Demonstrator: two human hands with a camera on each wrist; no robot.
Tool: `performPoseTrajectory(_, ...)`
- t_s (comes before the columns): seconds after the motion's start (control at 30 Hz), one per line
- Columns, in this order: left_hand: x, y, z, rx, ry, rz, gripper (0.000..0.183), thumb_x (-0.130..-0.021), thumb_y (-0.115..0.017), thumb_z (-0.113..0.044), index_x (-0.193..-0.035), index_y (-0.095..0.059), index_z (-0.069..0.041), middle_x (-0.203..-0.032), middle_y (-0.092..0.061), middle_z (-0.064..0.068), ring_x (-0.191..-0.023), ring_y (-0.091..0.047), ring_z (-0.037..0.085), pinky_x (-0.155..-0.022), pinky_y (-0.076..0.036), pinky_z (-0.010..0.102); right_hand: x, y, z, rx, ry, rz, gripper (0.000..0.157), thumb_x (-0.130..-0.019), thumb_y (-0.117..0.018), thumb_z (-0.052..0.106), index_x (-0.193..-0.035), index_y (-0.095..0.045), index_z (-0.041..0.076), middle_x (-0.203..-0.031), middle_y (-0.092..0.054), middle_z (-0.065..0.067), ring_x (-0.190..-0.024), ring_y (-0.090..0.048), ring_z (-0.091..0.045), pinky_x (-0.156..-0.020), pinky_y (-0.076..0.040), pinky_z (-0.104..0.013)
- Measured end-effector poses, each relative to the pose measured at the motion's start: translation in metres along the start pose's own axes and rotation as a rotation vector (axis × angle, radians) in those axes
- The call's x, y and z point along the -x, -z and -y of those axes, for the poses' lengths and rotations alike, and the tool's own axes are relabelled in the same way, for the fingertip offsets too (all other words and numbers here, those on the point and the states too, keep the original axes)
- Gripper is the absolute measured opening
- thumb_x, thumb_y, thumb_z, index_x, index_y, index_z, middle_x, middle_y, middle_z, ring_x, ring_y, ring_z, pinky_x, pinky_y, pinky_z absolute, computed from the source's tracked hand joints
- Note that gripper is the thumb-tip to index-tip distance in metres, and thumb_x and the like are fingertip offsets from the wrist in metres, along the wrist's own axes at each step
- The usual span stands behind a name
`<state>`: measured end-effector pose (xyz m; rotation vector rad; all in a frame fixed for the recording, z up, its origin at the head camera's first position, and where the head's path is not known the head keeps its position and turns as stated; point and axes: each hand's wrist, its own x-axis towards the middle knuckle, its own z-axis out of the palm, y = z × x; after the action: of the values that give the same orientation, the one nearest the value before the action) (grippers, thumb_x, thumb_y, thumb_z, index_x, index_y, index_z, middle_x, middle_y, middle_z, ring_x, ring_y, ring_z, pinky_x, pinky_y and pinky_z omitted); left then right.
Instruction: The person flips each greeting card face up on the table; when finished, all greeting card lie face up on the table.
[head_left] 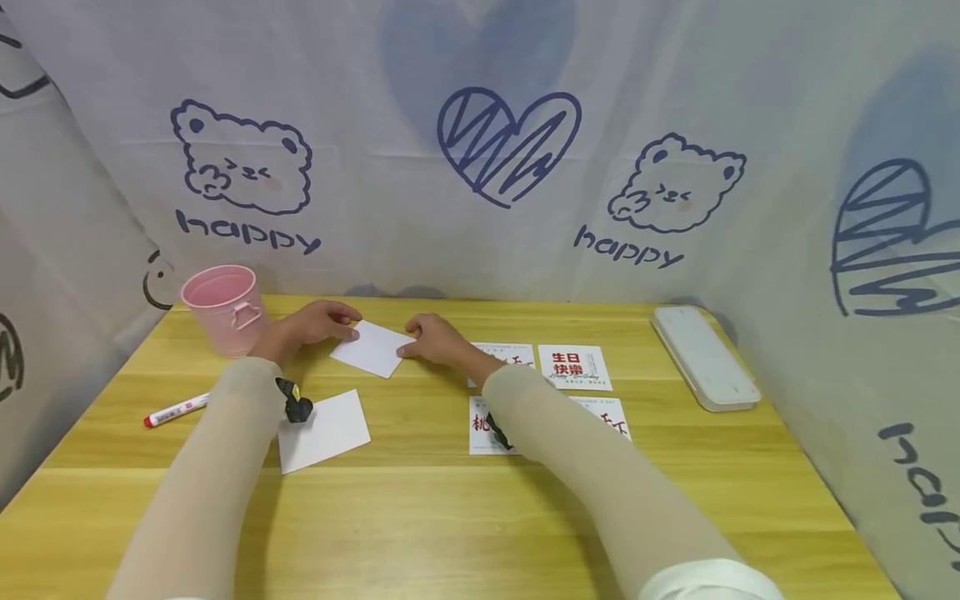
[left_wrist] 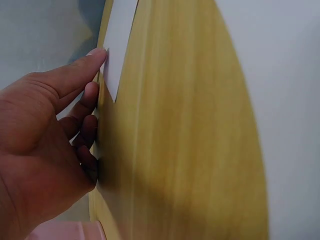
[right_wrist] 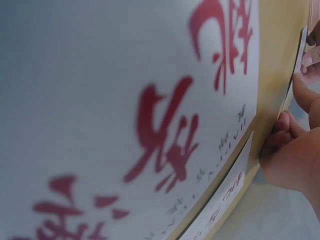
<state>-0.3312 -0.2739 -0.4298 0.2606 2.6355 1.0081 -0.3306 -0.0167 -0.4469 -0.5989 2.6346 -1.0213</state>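
One white card (head_left: 369, 349) spans your left hand (head_left: 318, 323) and right hand (head_left: 438, 340), each pinching an end. Judged light, thin, fairly stiff, easily creased; hold by the edges.

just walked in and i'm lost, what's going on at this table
A person's left hand and right hand hold a white card between them, its visible face blank. A second blank card lies on the table, partly behind the left forearm. Cards with red print lie around the right forearm, which partly covers some. A red-capped marker and a pink bucket are at the left, a white case at the right.
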Motion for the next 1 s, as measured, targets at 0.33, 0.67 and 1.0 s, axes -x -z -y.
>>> performPoseTrajectory(0.33, 0.001, -0.001, -0.001, 0.034, -0.024, 0.001, 0.049, -0.095, -0.068, -0.025, -0.136, -0.056, -0.001, -0.132, -0.056, 0.022, -0.119, -0.047, 0.037, -0.115, -0.031, 0.057, 0.002, -0.002, 0.006, 0.073, -0.067, -0.005, 0.045, -0.092, -0.075, 0.031, -0.13, -0.065, 0.009, -0.12, -0.066, -0.004, -0.104, -0.059, -0.016, -0.095, -0.049, -0.032)
performPoseTrajectory(0.67, 0.003, 0.002, -0.006, 0.149, 0.036, -0.072, 0.039, -0.1, -0.061, -0.016, -0.134, -0.053, 0.002, -0.123, -0.055, 0.02, -0.108, -0.05, 0.03, -0.098, -0.045, 0.041, 0.004, 0.0, 0.009, 0.029, -0.043, -0.011, 0.041, -0.092, -0.074, 0.026, -0.127, -0.063, 0.009, -0.111, -0.064, -0.003, -0.098, -0.056, -0.015, -0.094, -0.048, -0.031)
performPoseTrajectory(1.0, 0.017, 0.009, -0.034, 0.329, -0.013, -0.077, 0.041, -0.102, -0.058, -0.013, -0.138, -0.047, 0.003, -0.121, -0.056, 0.014, -0.096, -0.056, 0.015, -0.087, -0.052, 0.027, 0.023, 0.023, 0.006, -0.267, 0.009, -0.063, 0.035, -0.094, -0.068, 0.013, -0.127, -0.061, 0.001, -0.113, -0.063, -0.011, -0.097, -0.059, -0.022, -0.077, -0.049, -0.028)
